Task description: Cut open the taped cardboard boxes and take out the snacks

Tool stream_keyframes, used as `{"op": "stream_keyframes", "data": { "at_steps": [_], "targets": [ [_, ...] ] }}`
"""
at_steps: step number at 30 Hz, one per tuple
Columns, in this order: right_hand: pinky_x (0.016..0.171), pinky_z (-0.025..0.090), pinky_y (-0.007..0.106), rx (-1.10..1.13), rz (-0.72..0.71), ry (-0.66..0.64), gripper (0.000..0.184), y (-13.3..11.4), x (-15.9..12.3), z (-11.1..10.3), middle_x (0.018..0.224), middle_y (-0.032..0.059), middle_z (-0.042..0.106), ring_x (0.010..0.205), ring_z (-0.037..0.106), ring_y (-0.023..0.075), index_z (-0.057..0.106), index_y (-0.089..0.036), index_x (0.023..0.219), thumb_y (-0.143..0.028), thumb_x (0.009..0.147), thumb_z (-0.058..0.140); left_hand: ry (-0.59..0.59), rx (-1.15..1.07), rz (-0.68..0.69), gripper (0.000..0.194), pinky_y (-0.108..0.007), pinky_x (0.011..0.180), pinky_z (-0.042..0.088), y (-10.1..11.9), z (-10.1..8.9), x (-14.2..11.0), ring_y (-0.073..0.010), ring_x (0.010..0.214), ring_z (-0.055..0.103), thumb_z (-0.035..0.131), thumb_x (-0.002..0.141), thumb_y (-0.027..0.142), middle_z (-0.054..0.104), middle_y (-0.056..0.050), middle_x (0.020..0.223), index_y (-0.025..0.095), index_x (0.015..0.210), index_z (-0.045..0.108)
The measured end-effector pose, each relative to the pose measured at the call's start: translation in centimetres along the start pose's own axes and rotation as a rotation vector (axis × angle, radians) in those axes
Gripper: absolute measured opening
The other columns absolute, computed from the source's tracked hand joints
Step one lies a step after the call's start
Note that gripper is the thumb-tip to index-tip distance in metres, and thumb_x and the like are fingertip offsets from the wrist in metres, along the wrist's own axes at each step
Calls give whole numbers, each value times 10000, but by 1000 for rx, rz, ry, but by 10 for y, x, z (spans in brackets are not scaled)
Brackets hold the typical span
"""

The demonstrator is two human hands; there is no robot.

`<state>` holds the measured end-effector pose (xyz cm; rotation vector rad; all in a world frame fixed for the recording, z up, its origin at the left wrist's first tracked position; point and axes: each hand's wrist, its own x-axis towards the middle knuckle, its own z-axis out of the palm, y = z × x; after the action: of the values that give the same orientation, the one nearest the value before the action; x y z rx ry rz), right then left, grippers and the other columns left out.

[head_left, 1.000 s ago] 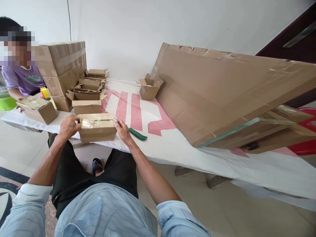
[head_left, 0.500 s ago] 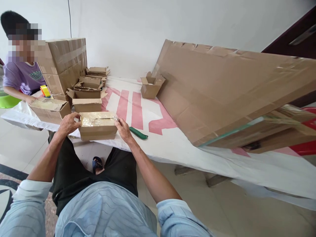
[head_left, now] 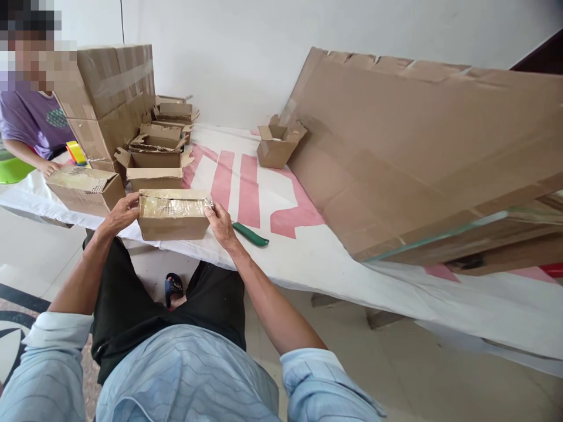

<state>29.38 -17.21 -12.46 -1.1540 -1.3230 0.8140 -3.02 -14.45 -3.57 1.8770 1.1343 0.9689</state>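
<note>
A small cardboard box (head_left: 174, 227) with shiny clear tape over its top is at the table's front edge, in front of my body. My left hand (head_left: 121, 214) grips its left end, fingers closed at the upper corner. At the opposite end, my right hand (head_left: 220, 225) holds the right upper corner, where a crumpled bit of tape shows by the fingertips. Just right of that hand lies a green-handled tool (head_left: 250, 234), its other end partly hidden behind the hand.
Left of me, a person (head_left: 30, 117) has a hand on another taped box (head_left: 85, 187). Behind stand stacked cartons (head_left: 109, 88), a yellow tape roll (head_left: 76, 153) and several open boxes (head_left: 155, 178). A large carton (head_left: 413, 158) leans at right beside a small open box (head_left: 275, 153).
The box's front has tipped slightly, and it sits a little higher in view with both hands on it. The camera view has shifted slightly.
</note>
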Motion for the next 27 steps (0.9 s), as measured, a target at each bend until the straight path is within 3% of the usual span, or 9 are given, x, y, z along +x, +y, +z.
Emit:
{"op": "stream_keyframes", "data": {
  "at_steps": [3, 7, 11, 15, 18, 23, 27],
  "targets": [
    [1158, 614, 506, 14, -10, -31, 777, 3, 13, 8, 1361, 145, 844, 1298, 724, 350, 780, -231, 1328, -896, 952, 637, 74, 11, 34, 682, -534, 1310, 534, -11, -2, 7, -405, 1442, 717, 945, 822, 787, 871, -144, 1383, 221, 1202, 937],
    [1208, 596, 526, 16, -58, -102, 789, 14, 24, 8, 1430, 143, 839, 1371, 727, 362, 785, -243, 1429, -891, 1017, 609, 103, -19, -1, 681, -542, 1328, 513, -23, -6, 5, -411, 1487, 685, 892, 892, 797, 854, -140, 1438, 223, 1256, 928],
    [1183, 608, 566, -184, -62, -92, 741, 39, 23, -29, 1477, 187, 803, 1352, 740, 379, 782, -223, 1452, -823, 1087, 545, 87, -39, 3, 690, -532, 1350, 498, -30, -7, -3, -410, 1547, 652, 862, 946, 797, 823, -134, 1520, 249, 1362, 903],
    [1156, 585, 621, -734, -47, -47, 512, 65, 14, -93, 1282, 230, 786, 1293, 698, 433, 801, -192, 1315, -610, 1052, 665, 33, 9, 35, 706, -526, 1425, 419, -30, -10, -9, -418, 1626, 595, 858, 956, 813, 784, -125, 1597, 282, 1420, 880],
    [1059, 597, 549, -974, 47, -151, 379, 72, 1, -126, 1270, 209, 760, 1246, 682, 414, 779, -204, 1273, -470, 1014, 700, -8, 23, 25, 719, -517, 1409, 459, -28, -12, -14, -429, 1673, 545, 849, 978, 787, 715, -124, 1690, 300, 1507, 834],
    [983, 581, 478, -1027, 149, -222, 205, 66, -20, -134, 1189, 165, 754, 1180, 685, 367, 753, -249, 1104, -399, 1033, 633, -61, -19, -35, 736, -437, 1173, 667, -27, -12, -21, -438, 1670, 526, 827, 1012, 708, 578, -127, 1814, 332, 1640, 743],
    [955, 595, 503, -915, 173, -118, 197, 59, -19, -128, 1112, 170, 763, 1135, 712, 378, 694, -275, 1010, -427, 1024, 569, -69, -40, -49, 695, -434, 1142, 681, -29, -12, -24, -435, 1667, 533, 832, 1020, 611, 569, -124, 1812, 347, 1655, 737]
  ]
}}
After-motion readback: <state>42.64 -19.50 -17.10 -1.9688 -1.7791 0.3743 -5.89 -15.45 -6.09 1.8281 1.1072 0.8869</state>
